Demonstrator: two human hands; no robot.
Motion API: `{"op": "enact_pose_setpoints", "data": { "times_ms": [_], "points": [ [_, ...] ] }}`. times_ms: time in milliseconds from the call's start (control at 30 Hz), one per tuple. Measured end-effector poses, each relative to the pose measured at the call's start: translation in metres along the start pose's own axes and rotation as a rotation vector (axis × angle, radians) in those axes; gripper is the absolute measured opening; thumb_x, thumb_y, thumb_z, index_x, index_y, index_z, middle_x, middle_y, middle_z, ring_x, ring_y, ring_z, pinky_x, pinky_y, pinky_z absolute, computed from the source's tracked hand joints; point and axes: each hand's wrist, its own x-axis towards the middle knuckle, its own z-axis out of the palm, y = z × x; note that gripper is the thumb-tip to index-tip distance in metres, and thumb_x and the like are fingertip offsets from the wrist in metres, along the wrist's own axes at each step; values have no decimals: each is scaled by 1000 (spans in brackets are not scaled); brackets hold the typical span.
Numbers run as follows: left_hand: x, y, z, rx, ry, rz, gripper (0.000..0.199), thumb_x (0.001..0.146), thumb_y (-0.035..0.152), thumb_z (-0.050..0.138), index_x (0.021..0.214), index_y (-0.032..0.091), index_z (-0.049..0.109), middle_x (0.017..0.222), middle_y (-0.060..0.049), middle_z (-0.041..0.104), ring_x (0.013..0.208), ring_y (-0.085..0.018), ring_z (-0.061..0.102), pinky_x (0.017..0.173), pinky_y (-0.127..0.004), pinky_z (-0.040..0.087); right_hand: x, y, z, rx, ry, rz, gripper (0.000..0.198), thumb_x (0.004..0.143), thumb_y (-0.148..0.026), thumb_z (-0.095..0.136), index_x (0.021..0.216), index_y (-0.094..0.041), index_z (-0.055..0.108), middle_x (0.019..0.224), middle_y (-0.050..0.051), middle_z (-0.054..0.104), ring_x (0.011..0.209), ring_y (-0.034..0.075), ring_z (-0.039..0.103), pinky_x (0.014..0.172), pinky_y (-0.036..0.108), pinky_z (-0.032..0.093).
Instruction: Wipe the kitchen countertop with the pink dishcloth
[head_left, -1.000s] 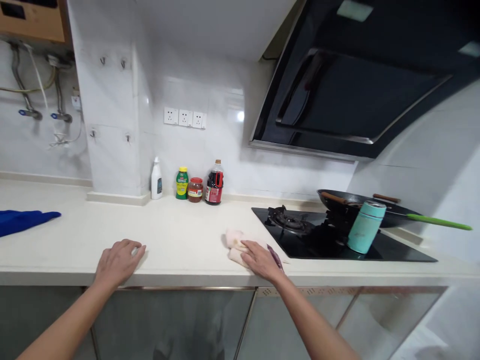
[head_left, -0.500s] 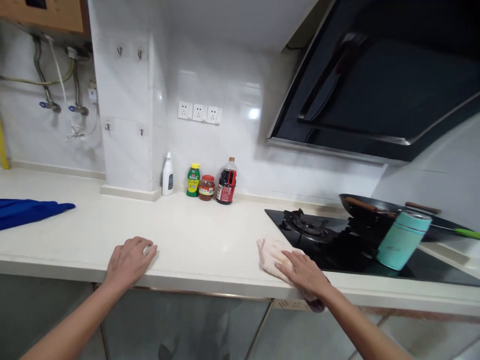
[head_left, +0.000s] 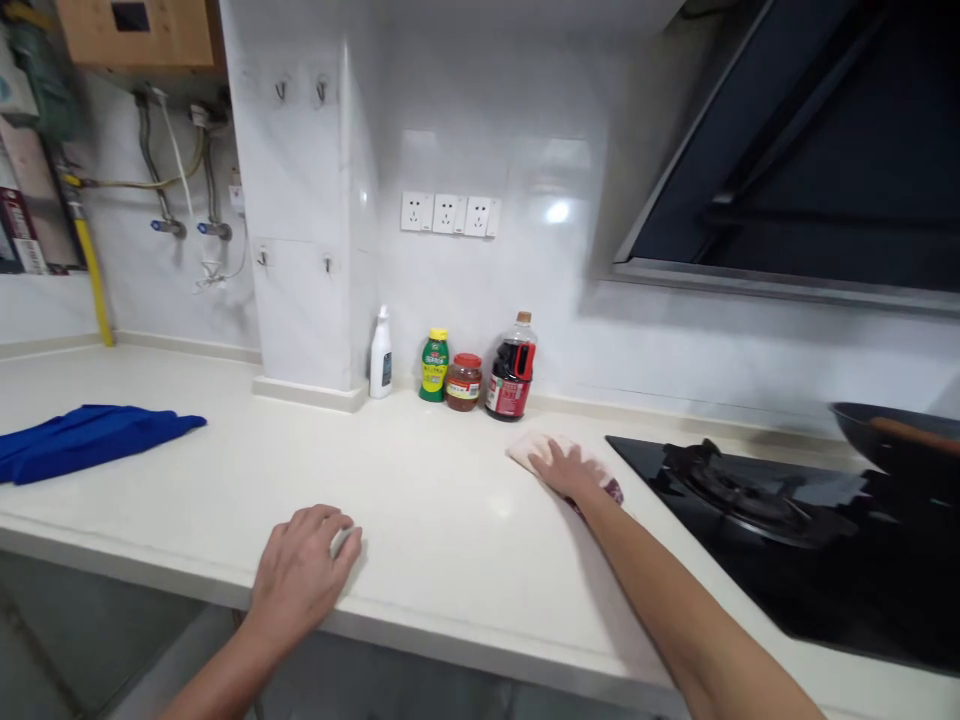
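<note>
My right hand presses on a pale pink and white cloth, whose dark patterned edge shows by the wrist. The cloth lies on the white countertop, between the sauce bottle and the stove. Near the counter's front edge, my left hand rests with loosely bent fingers, thumb apart, holding nothing. Behind the cloth stands a large dark sauce bottle with a red handle. Beside it are a red-lidded jar, a green bottle with a yellow cap and a white spray bottle.
A black gas stove fills the right side, with a wok on it and a range hood above. A blue cloth lies at the left. Wall sockets sit above the bottles.
My right hand has pushed the cloth from the front edge by the stove toward the back of the counter. The view has turned left, and the teal flask is out of frame.
</note>
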Motion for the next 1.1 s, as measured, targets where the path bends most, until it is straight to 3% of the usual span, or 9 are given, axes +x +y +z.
{"op": "enact_pose_setpoints", "data": {
  "times_ms": [100, 200, 300, 367, 533, 667, 867, 967, 1100],
  "points": [
    [-2, -2, 2, -20, 30, 12, 30, 96, 37, 47, 95, 26, 74, 113, -5, 75, 109, -25, 65, 89, -38, 45, 2, -73, 5, 46, -92, -148, 83, 94, -80, 23, 165, -38, 14, 172, 11, 6, 150, 52, 16, 114, 76, 11],
    [-3, -4, 4, -17, 41, 9, 30, 97, 37, 46, 97, 25, 74, 113, -6, 74, 108, -25, 66, 89, -39, 46, -29, -137, 5, 77, -166, -369, 82, 92, -84, 28, 162, -44, 21, 172, 1, 9, 152, 51, 11, 118, 72, 6],
    [-3, -4, 4, -2, 49, -17, 32, 98, 38, 45, 104, 24, 73, 118, -7, 72, 110, -26, 65, 91, -40, 46, -82, -172, 0, 102, -208, -577, 80, 90, -85, 36, 159, -46, 30, 171, -4, 15, 153, 46, 10, 121, 66, 6],
    [-3, -3, 4, 9, 52, -35, 34, 98, 40, 44, 109, 24, 72, 122, -8, 71, 113, -27, 64, 92, -40, 46, -120, -174, -3, 139, -224, -701, 78, 91, -84, 38, 159, -45, 32, 171, -3, 17, 154, 44, 9, 122, 64, 6],
    [-3, -1, -1, 33, 4, -61, 38, 100, 42, 41, 114, 24, 72, 125, -9, 70, 117, -26, 62, 94, -39, 45, -175, -118, -12, 253, -263, -882, 75, 93, -80, 44, 155, -40, 42, 169, 1, 23, 155, 42, 9, 122, 67, 6],
    [-3, 3, -7, 31, -33, -70, 38, 100, 42, 42, 104, 24, 75, 122, -9, 72, 116, -27, 61, 95, -40, 44, -167, -33, -7, 176, -147, -663, 67, 96, -75, 42, 153, -40, 46, 168, 1, 27, 154, 40, 18, 120, 71, 12],
    [-4, 4, -8, 33, -30, -48, 40, 101, 42, 40, 103, 24, 75, 119, -9, 72, 114, -27, 61, 93, -39, 44, -127, 94, 16, 46, 60, -335, 64, 96, -73, 33, 150, -41, 50, 166, 2, 31, 151, 39, 29, 117, 69, 26],
    [-3, 2, -5, 36, -22, -52, 42, 101, 46, 39, 107, 24, 75, 122, -10, 71, 116, -28, 61, 94, -40, 44, -106, 109, 5, 18, 73, -153, 67, 95, -70, 34, 150, -35, 51, 164, 7, 35, 148, 40, 33, 116, 68, 28],
    [-1, 3, -5, 18, -7, -86, 44, 101, 47, 40, 110, 22, 75, 124, -11, 71, 120, -29, 60, 98, -42, 43, -82, 70, -18, 31, 22, -34, 72, 94, -73, 33, 153, -35, 47, 163, 12, 35, 147, 47, 31, 113, 75, 22]
  ]
}}
